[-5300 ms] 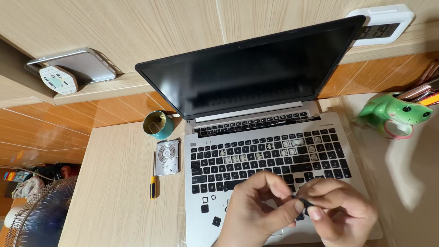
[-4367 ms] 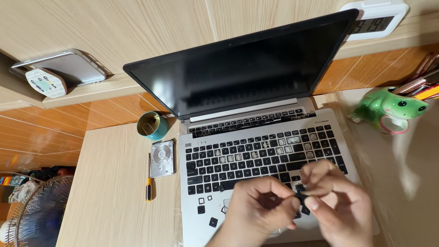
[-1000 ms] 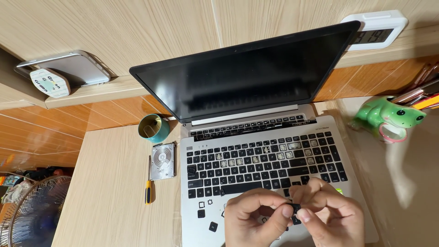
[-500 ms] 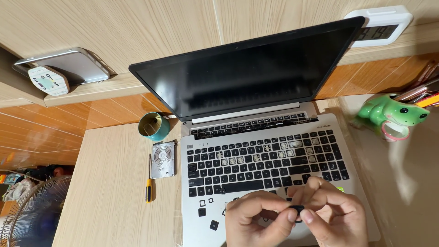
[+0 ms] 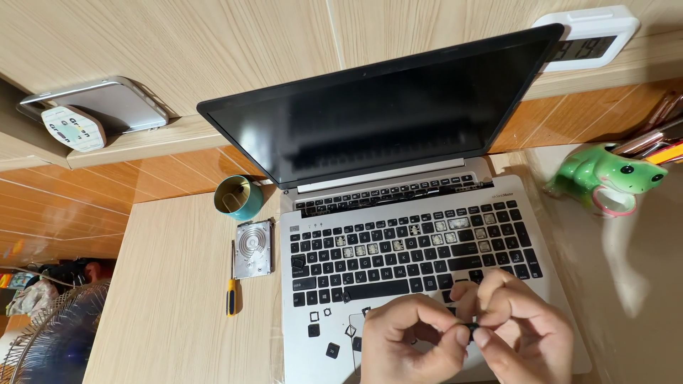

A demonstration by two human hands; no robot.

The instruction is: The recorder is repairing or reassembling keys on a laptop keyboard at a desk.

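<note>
1. Pinched between both grips, my left hand [image 5: 409,341] and right hand [image 5: 523,334] keep the small black keycap [image 5: 471,326] just above the palm rest, barely shifted.
2. Beyond, the silver laptop's black keyboard [image 5: 413,252] shows gaps; loose keycaps [image 5: 324,334] lie beside.
3. Farther left on the worktop [image 5: 171,299]: the yellow-handled screwdriver [image 5: 231,288].

We are showing both hands bare over the near edge of the laptop [image 5: 427,284]: the left hand [image 5: 413,345] and right hand [image 5: 523,331] are wearing no gloves, rings or watch, with short trimmed nails and no sleeves showing.
</note>
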